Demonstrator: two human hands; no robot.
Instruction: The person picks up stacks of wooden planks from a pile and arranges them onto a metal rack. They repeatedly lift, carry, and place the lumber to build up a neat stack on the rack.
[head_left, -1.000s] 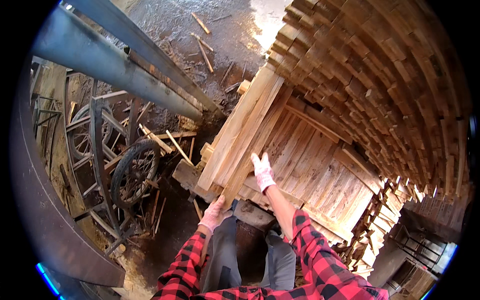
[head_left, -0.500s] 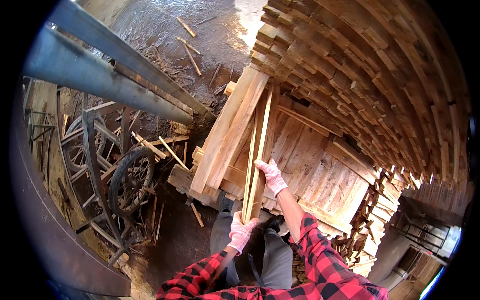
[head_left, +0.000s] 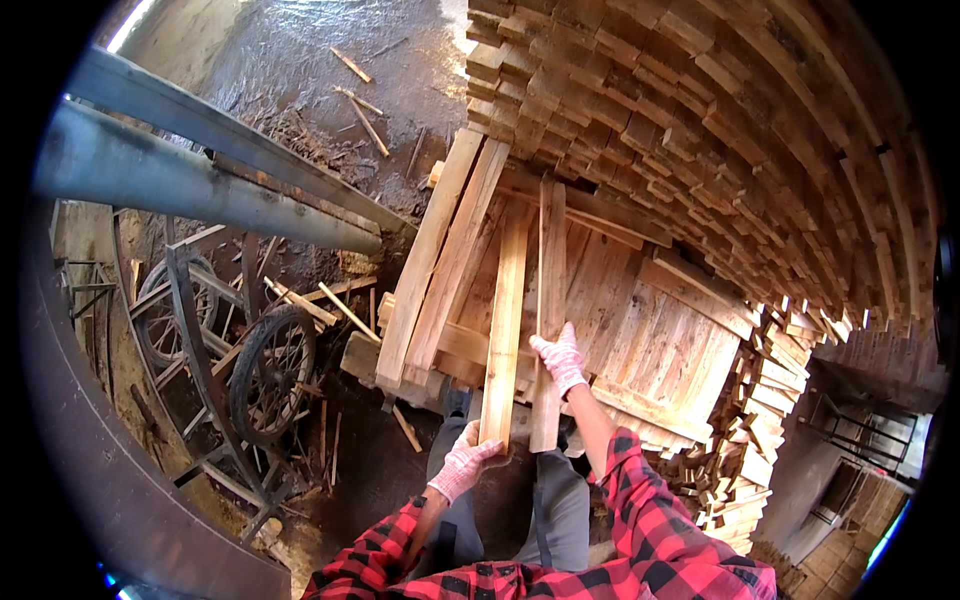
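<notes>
My left hand (head_left: 467,462), in a pink-and-white glove, is closed on the near end of a pale wooden plank (head_left: 508,330). Just right of it lies a second, greyer plank (head_left: 550,255), its wide face up. My right hand (head_left: 560,360), gloved alike, grips that plank's right edge below its middle. Both planks point away from me, a narrow gap between them, over a low stack of boards (head_left: 612,300). Two thick boards (head_left: 440,260) lie side by side along the stack's left edge.
A tall wall of stacked lumber (head_left: 680,150) rises at the far right. Short offcuts (head_left: 750,450) are heaped to the right. Left stand a metal frame with spoked wheels (head_left: 272,375) and a blue-grey steel beam (head_left: 210,180). Loose sticks (head_left: 365,125) litter the wet floor.
The planks, earlier held close together on edge, are now apart with wide faces showing. My left hand has dropped slightly left; my right hand has shifted a little right. The view has shifted slightly.
</notes>
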